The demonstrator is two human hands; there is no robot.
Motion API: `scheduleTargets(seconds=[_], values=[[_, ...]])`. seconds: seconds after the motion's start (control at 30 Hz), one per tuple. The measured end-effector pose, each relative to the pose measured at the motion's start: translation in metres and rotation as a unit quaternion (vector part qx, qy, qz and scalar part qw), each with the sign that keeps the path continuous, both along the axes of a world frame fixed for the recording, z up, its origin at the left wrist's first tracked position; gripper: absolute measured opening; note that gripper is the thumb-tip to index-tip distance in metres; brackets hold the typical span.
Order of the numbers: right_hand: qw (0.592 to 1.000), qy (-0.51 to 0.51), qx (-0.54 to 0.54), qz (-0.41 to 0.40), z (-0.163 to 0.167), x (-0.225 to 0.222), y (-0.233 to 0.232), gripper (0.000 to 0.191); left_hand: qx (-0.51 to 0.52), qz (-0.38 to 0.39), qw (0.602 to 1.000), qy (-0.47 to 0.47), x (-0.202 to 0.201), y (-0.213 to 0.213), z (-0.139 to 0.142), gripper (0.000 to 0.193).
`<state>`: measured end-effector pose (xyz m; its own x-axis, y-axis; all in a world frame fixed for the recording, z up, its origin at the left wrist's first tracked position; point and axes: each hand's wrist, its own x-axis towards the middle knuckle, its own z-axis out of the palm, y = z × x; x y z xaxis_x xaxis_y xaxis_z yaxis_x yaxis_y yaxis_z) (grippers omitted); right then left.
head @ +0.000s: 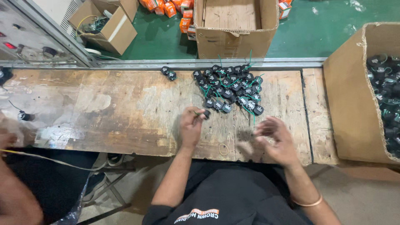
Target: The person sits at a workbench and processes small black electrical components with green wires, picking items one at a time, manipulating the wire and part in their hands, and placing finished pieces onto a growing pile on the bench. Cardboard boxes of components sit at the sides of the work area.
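Note:
My left hand pinches a small black round part with a short green wire, holding it just above the worn wooden bench. My right hand hovers to the right with fingers spread and slightly blurred, holding nothing. Just beyond both hands lies a pile of several like black parts with green wires. Two more black parts sit apart at the bench's far edge.
A large cardboard box full of the same black parts stands at the right. On the green floor beyond are an open cardboard box, another box and orange packages. Another person's arm shows at the lower left.

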<state>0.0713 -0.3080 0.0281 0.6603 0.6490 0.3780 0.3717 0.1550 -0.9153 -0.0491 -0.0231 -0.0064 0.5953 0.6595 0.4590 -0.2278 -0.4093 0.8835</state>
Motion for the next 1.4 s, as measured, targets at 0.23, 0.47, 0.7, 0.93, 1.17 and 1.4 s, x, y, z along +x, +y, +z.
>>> scheduleTargets(seconds=[0.23, 0.47, 0.7, 0.93, 1.17, 1.4], values=[[0.981, -0.093, -0.134, 0.102, -0.057, -0.020, 0.068, 0.065, 0.011, -0.160, 0.987, 0.023, 0.009, -0.063, -0.004, 0.021], [0.986, 0.077, -0.149, 0.014, -0.058, -0.019, 0.060, 0.043, 0.150, -0.226, 0.961, -0.060, 0.006, -0.051, 0.005, 0.021], [0.977, -0.139, -0.161, 0.005, -0.036, -0.028, 0.064, 0.037, 0.010, -0.203, 0.979, 0.029, 0.011, -0.060, 0.008, 0.028], [0.993, -0.081, -0.057, 0.057, -0.023, -0.025, 0.061, 0.034, -0.065, 0.120, 0.989, -0.065, 0.002, 0.018, 0.007, 0.013], [0.979, -0.195, -0.039, 0.041, -0.019, -0.027, 0.065, 0.057, -0.075, 0.127, 0.989, 0.008, 0.035, 0.122, 0.022, 0.078], [0.995, -0.002, -0.089, 0.048, -0.023, -0.026, 0.064, 0.055, -0.124, -0.011, 0.991, -0.042, 0.022, 0.055, 0.012, 0.020]])
